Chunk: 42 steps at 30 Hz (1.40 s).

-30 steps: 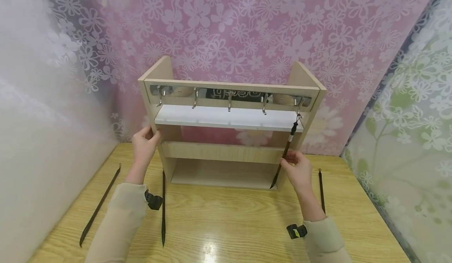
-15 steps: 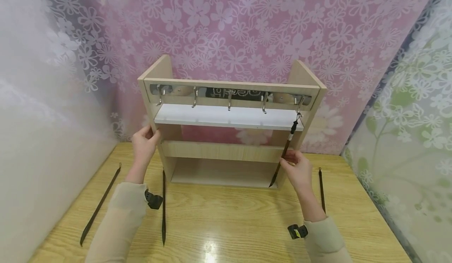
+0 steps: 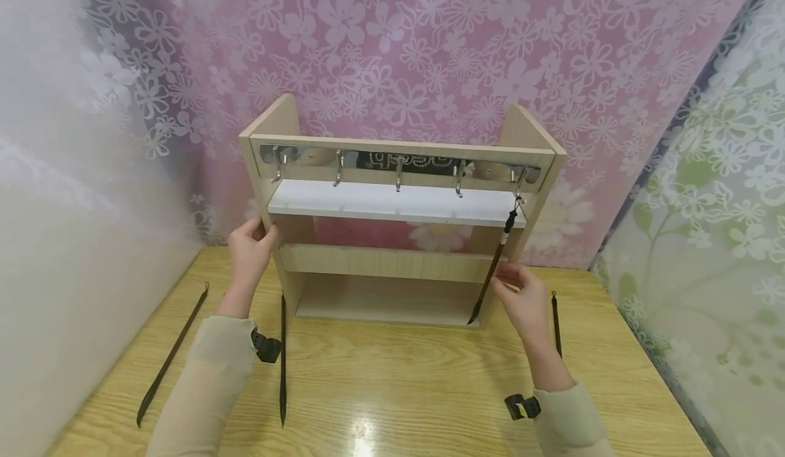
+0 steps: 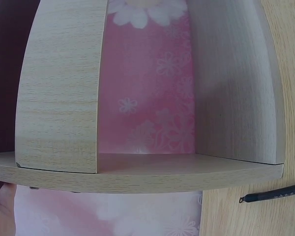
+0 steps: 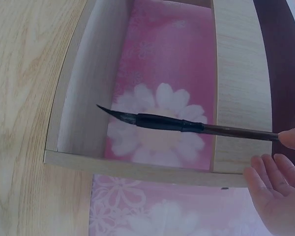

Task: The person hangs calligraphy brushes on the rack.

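A writing brush (image 3: 498,253) with a dark handle and a black pointed tip hangs by its loop from the rightmost hook (image 3: 520,183) of a pale wooden rack (image 3: 392,264). Right beside the handle is my right hand (image 3: 521,300); its thumb tip overlaps the handle's edge in the right wrist view, while the other fingers (image 5: 270,179) spread loosely apart from it. My left hand (image 3: 250,249) grips the left side panel of the rack, thumb at the front edge. Only a bit of that hand shows in the left wrist view.
Several metal hooks line the rack's top bar, above a white shelf (image 3: 392,201). Two brushes lie on the wooden table (image 3: 380,389) at the left: an outer brush (image 3: 172,355) and an inner brush (image 3: 283,368). Another brush (image 3: 556,324) lies right of the rack, partly behind my forearm.
My right hand has eased off the brush handle and shifted slightly right, its fingers loosened. The brush stays hanging on its hook. My left hand keeps its hold on the rack.
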Available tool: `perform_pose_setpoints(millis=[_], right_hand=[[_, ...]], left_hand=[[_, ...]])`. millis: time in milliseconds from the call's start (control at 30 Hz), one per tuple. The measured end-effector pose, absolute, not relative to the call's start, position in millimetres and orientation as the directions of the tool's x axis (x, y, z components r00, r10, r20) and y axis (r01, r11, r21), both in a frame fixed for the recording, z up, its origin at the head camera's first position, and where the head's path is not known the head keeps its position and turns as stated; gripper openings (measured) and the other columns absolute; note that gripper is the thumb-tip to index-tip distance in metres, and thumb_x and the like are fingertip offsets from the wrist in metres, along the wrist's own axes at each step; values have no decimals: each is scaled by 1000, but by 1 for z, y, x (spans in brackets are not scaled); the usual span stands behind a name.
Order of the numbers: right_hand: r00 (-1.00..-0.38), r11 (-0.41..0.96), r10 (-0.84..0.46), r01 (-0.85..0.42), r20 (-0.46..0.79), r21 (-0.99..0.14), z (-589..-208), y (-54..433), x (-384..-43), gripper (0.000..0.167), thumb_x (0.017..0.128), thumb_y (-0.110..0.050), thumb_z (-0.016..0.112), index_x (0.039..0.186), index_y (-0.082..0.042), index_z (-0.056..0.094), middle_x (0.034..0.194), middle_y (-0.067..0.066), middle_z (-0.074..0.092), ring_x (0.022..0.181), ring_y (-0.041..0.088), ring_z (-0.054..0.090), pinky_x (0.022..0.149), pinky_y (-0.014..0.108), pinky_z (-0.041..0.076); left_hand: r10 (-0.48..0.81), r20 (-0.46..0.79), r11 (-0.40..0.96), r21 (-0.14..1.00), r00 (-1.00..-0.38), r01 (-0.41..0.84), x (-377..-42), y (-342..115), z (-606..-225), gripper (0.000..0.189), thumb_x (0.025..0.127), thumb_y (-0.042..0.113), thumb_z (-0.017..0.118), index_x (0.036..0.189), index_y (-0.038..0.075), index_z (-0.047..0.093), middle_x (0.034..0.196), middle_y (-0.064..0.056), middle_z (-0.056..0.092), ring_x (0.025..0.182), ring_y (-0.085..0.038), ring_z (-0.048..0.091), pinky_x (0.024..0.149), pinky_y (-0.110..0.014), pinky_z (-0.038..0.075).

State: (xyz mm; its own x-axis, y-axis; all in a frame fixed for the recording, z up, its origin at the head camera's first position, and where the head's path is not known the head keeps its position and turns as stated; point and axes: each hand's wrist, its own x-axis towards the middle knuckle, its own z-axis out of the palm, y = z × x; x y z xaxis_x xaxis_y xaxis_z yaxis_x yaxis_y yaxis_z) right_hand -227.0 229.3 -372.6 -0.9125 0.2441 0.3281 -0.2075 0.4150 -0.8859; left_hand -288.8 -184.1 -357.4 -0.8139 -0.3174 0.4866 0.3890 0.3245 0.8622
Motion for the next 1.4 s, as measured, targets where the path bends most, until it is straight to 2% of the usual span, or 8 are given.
perform_pose_setpoints(millis=[167,433,767,933,1000,1033,1133,1400], right_hand=[[-922,435,245,-171,300,-884,-374,234,-222,28,80,0,60,106,8,56,103,22,58,96,28,55,72,9,44],[-927,457,268,-119,264,-882,-379,242,-217,28,81,-2,60,108,5,56,104,18,58,93,17,55,72,10,44],[-912,479,299,-109,279,-871,-389,254,-214,25,81,-1,59,105,6,56,103,20,57,92,21,55,70,7,43],[-905,500,316,-96,285,-861,-396,263,-214,25,81,-3,60,105,5,57,103,20,58,83,-1,52,69,6,42],[-901,510,327,-86,286,-856,-400,267,-214,26,81,-4,60,105,5,57,102,20,58,77,-10,47,69,5,41],[-898,516,330,-85,289,-852,-401,268,-214,25,81,-4,61,105,5,57,102,20,59,77,-10,47,69,5,41],[-894,524,342,-74,289,-849,-404,271,-213,25,81,-4,61,104,4,57,101,20,59,76,-11,46,68,5,41],[-890,563,356,-38,284,-826,-411,280,-212,25,82,-8,61,103,4,58,100,19,60,74,-13,44,64,3,40]], left_hand=[[-321,486,313,864,-813,394,-289,-184,-357,29,82,4,57,110,-3,61,98,-22,62,81,-6,58,62,-12,46],[-314,500,305,858,-808,413,-289,-184,-358,30,81,3,56,111,-3,60,99,-21,61,85,-11,59,63,-13,47],[-321,493,319,860,-809,397,-288,-183,-357,30,81,3,57,110,-2,60,97,-20,62,78,-4,58,61,-12,46],[-316,474,306,871,-822,385,-288,-183,-356,33,82,4,56,114,-1,58,102,-19,61,90,-19,59,66,-14,47],[-314,470,300,873,-825,384,-288,-183,-356,33,82,4,56,114,-1,58,103,-19,60,93,-23,58,68,-15,48],[-314,469,297,874,-826,383,-288,-183,-356,33,82,4,56,114,-1,58,103,-19,60,94,-24,58,69,-16,48],[-319,468,297,875,-824,382,-288,-183,-357,32,81,4,57,113,-1,59,102,-20,61,92,-21,59,68,-16,48],[-327,490,318,862,-808,395,-289,-183,-357,30,81,3,57,110,-3,61,99,-22,61,78,-3,57,62,-12,46]])
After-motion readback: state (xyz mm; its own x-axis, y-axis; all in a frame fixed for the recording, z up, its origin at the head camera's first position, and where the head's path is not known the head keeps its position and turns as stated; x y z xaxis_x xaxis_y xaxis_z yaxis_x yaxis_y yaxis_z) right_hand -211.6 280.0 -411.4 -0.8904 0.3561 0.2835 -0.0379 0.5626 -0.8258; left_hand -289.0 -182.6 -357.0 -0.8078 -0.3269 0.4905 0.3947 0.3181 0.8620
